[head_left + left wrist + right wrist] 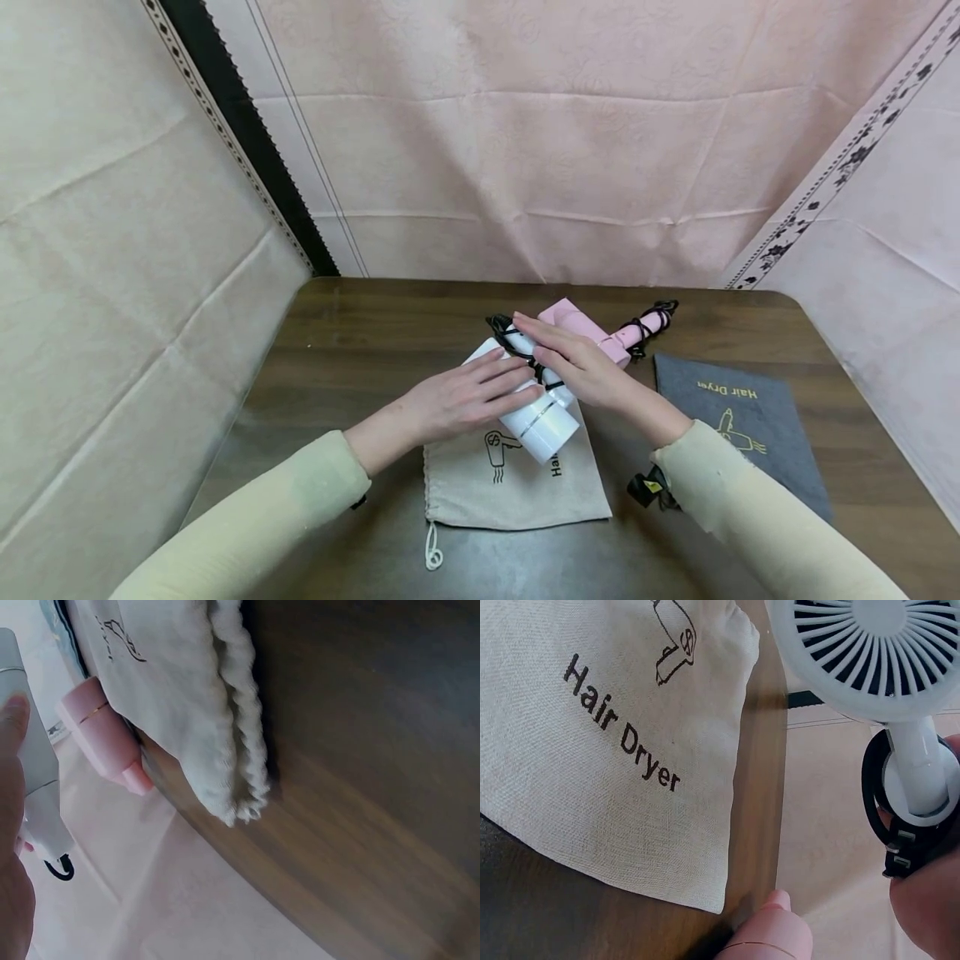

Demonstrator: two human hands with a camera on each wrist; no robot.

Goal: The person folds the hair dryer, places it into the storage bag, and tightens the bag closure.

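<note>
A white hair dryer (550, 431) is held above a beige drawstring bag (525, 504) that lies flat on the table. My left hand (459, 402) grips its barrel, the thumb showing against the white body (39, 761) in the left wrist view. Around the folded handle, wrapped with black cord, my right hand (581, 365) holds the other side. In the right wrist view the dryer's round vent grille (880, 616) faces the camera. Printed on the bag (622, 825) are "Hair Dryer" and a small dryer drawing. Fingertips underneath the dryer are hidden.
Behind the right hand lies a pink hair dryer (576, 323) with a black cord around its handle. A dark grey pouch (757, 408) with gold print rests at the right. The wooden table (337, 333) meets hanging cloth (480, 167) at the back and sides.
</note>
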